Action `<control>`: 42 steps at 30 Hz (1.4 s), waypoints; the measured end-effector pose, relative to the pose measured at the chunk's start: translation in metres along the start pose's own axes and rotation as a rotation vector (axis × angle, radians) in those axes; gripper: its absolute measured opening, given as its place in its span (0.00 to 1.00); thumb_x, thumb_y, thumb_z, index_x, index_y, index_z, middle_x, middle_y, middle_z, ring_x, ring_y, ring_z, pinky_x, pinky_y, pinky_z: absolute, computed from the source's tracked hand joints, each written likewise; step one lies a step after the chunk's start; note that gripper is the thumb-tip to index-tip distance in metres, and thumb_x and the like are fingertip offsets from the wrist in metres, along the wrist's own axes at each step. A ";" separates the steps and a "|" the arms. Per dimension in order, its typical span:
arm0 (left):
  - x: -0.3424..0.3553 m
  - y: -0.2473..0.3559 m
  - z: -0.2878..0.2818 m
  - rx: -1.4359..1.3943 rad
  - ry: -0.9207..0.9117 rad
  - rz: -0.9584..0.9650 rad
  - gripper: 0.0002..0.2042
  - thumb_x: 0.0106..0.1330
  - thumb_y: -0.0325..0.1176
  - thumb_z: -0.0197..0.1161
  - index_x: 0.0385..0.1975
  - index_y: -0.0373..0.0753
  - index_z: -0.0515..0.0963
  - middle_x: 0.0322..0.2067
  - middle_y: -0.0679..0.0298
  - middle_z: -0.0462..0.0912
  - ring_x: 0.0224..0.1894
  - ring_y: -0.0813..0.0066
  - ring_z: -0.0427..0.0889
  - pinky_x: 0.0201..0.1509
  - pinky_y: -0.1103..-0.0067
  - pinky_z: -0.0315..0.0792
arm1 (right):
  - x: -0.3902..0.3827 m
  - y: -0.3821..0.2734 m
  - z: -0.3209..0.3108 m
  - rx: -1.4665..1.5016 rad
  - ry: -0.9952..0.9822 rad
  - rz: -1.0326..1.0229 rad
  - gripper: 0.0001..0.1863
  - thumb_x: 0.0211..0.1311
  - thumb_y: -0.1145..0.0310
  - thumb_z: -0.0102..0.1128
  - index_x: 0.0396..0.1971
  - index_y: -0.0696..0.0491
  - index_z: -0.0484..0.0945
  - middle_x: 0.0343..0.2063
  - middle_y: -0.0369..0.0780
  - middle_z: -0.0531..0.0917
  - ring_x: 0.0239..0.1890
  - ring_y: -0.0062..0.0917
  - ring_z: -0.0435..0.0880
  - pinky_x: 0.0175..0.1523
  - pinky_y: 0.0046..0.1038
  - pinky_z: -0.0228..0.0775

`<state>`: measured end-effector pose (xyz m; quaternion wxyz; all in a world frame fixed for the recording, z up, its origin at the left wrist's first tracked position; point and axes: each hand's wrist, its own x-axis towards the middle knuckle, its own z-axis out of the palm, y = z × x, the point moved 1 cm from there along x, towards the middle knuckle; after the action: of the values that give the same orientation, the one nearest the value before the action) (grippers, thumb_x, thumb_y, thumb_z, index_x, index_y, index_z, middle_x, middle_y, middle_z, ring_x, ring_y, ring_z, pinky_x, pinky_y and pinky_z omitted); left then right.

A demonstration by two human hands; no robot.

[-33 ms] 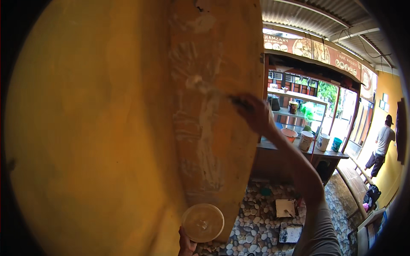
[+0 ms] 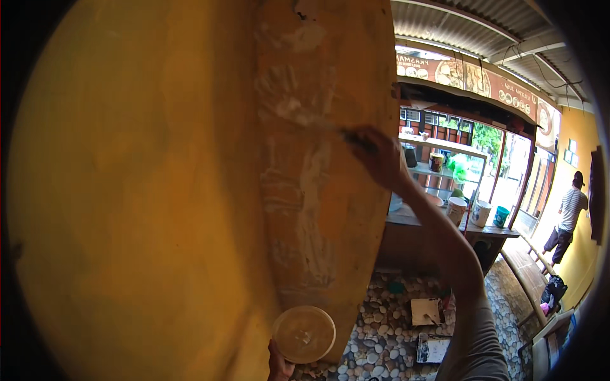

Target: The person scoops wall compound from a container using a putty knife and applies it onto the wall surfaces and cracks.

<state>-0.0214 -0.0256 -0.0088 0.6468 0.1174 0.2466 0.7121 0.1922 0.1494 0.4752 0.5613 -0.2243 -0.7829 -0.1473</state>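
— At the right grip [image 2: 377, 157]?
— Wraps closed round a dark-handled tool [image 2: 353, 137], upper centre, pointing left at white smears [image 2: 293, 109] on the orange surface [image 2: 356, 219].
— At the left grip [image 2: 279, 366]?
— Clasps a round pale disc [image 2: 304, 348] at its edge, bottom centre.

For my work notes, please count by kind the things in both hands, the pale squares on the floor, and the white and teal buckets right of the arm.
Round dish, left hand: 1
Dark-handled tool, right hand: 1
Pale squares: 2
White buckets: 2
Teal bucket: 1
Total: 7
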 end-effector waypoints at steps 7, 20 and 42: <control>0.022 0.028 -0.007 0.170 -0.014 0.085 0.30 0.63 0.43 0.52 0.62 0.37 0.54 0.57 0.51 0.64 0.58 0.55 0.65 0.58 0.63 0.65 | 0.161 0.015 0.034 -0.038 0.183 -0.084 0.14 0.56 0.58 0.60 0.37 0.51 0.79 0.26 0.45 0.82 0.28 0.32 0.82 0.34 0.31 0.71; 0.059 0.008 -0.084 1.318 -0.160 0.872 0.42 0.55 0.36 0.66 0.64 0.33 0.46 0.57 0.44 0.60 0.58 0.50 0.63 0.58 0.64 0.62 | 0.158 0.016 0.002 -0.045 -0.017 0.474 0.16 0.55 0.54 0.58 0.32 0.51 0.82 0.19 0.41 0.80 0.25 0.29 0.81 0.35 0.32 0.71; 0.064 0.029 -0.025 0.260 -0.101 -0.001 0.29 0.63 0.51 0.42 0.60 0.38 0.58 0.55 0.53 0.68 0.56 0.57 0.70 0.55 0.63 0.70 | 0.274 -0.062 0.035 -1.145 -0.171 -0.291 0.13 0.53 0.63 0.53 0.25 0.56 0.81 0.27 0.44 0.82 0.30 0.37 0.82 0.35 0.36 0.74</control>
<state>-0.0677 0.0310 -0.0251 0.6383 0.2359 0.3038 0.6668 0.0581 0.1642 0.7243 0.2601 -0.3927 -0.6442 -0.6025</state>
